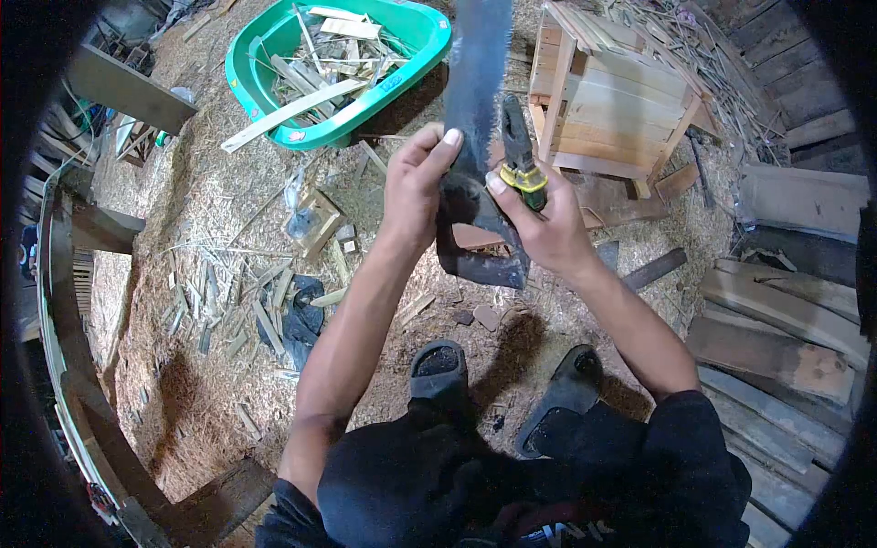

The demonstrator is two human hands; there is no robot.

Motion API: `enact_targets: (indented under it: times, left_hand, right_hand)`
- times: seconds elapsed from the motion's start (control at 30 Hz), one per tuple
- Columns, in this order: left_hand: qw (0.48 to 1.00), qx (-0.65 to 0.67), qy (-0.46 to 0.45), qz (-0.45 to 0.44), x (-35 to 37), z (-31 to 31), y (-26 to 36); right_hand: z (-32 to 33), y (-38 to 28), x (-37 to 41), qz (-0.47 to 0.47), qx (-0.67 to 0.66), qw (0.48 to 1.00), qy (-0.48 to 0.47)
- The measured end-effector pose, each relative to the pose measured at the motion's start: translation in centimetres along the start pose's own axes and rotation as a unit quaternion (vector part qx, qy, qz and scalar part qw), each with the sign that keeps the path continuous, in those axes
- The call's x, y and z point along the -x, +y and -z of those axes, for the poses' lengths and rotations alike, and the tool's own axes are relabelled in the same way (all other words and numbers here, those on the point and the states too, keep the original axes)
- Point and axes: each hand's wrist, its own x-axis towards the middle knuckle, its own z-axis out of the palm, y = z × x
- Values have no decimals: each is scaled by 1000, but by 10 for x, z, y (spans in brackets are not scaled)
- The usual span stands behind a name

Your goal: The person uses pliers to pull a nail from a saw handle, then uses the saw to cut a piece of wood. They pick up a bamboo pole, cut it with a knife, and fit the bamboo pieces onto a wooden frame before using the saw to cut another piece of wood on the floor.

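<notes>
A hand saw (477,78) stands upright in front of me, blade pointing away and its dark handle (482,268) toward my body. My left hand (417,187) grips the saw's left edge where blade meets handle, thumb flat on the metal. On the other side, my right hand (545,219) is closed around pliers (523,173) with black and yellow grips, their dark jaws pointing up. Its thumb lies over the grips, close beside the saw. Whether the right fingers also touch the saw is hidden.
A green plastic tub (239,78) full of wood scraps sits ahead on the left. A wooden box-like frame (612,110) stands ahead on the right. Stacked planks (776,356) lie at the right. Sawdust and offcuts cover the floor around my sandals (438,370).
</notes>
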Motion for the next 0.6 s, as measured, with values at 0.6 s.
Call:
enact_targets:
  times: [0.6]
  left_hand:
    - [996, 2, 90, -10, -10, -3, 34]
  right_hand:
    - [-22, 0, 31, 2, -91, 995, 43]
